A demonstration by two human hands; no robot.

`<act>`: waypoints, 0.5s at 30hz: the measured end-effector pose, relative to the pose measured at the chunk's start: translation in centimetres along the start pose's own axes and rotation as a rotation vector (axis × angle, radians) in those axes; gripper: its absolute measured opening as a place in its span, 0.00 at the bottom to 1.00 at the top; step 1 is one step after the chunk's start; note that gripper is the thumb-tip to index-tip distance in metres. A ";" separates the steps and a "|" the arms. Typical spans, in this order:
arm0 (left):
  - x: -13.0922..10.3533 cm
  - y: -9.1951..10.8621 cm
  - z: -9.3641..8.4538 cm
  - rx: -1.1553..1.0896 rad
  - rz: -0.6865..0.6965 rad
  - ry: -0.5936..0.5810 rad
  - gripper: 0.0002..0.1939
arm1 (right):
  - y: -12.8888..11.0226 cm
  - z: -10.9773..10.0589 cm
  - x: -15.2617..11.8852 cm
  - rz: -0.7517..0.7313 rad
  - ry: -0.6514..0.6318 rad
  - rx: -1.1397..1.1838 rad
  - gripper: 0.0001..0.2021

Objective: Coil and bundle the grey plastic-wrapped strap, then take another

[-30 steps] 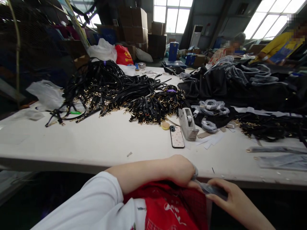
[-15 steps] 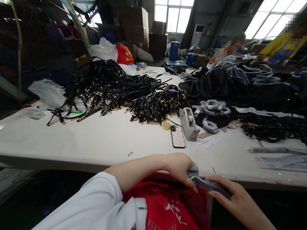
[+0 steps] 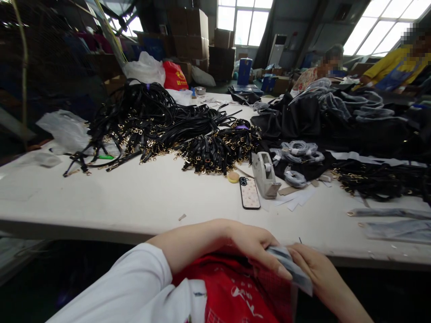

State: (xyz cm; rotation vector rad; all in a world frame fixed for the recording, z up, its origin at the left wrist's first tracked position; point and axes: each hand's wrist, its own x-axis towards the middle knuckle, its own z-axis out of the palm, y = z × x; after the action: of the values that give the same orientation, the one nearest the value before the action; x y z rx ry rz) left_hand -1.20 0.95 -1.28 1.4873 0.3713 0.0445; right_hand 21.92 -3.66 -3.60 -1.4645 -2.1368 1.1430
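Note:
Both my hands meet below the near edge of the white table (image 3: 141,197), over my red apron (image 3: 235,291). My left hand (image 3: 256,244) pinches the top of a grey wrapped strap (image 3: 291,267) with fingers and thumb. My right hand (image 3: 316,269) supports the same wrapped strap from underneath. The strap lies slanted between the two hands, partly hidden by my fingers. My left forearm comes out of a white sleeve (image 3: 134,287).
On the table lie a big heap of black straps with gold clasps (image 3: 161,130), a phone (image 3: 249,193), a tape dispenser (image 3: 265,175), grey wrapped straps (image 3: 393,222) at right, and black bags (image 3: 336,121). Two people sit at the far right.
My hands have drawn closer together and slightly lower. The wrapped strap now sits shorter between them, with my left fingers spread over its top.

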 end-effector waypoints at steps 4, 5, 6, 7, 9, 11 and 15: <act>0.1 0.4 0.0 -0.147 0.050 0.049 0.26 | 0.6 1.2 0.0 0.057 0.186 0.307 0.24; 0.1 0.5 -0.2 -0.173 0.031 0.064 0.28 | 0.8 1.2 -0.3 0.050 0.229 0.433 0.27; 0.2 0.5 -0.3 -0.189 0.008 0.085 0.28 | 1.1 1.0 -0.7 0.037 0.262 0.541 0.29; 0.3 0.4 -0.5 -0.196 -0.020 0.111 0.29 | 1.5 0.8 -1.0 0.021 0.272 0.616 0.30; 0.4 0.0 -0.6 -0.221 -0.065 0.152 0.29 | 2.2 0.5 -1.4 0.014 0.250 0.628 0.27; 0.6 -0.3 -0.6 -0.330 -0.064 0.133 0.28 | 2.6 0.6 -1.2 0.004 0.229 0.529 0.23; 0.7 -0.7 -0.4 -0.688 0.059 -0.023 0.24 | 2.3 2.9 0.3 -0.132 0.300 0.433 0.23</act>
State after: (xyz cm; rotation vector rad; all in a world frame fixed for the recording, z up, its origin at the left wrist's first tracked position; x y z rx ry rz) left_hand -0.76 1.50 -2.14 0.8168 0.2557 0.1838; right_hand 21.41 -4.36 -7.26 -1.1909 -1.6321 1.1615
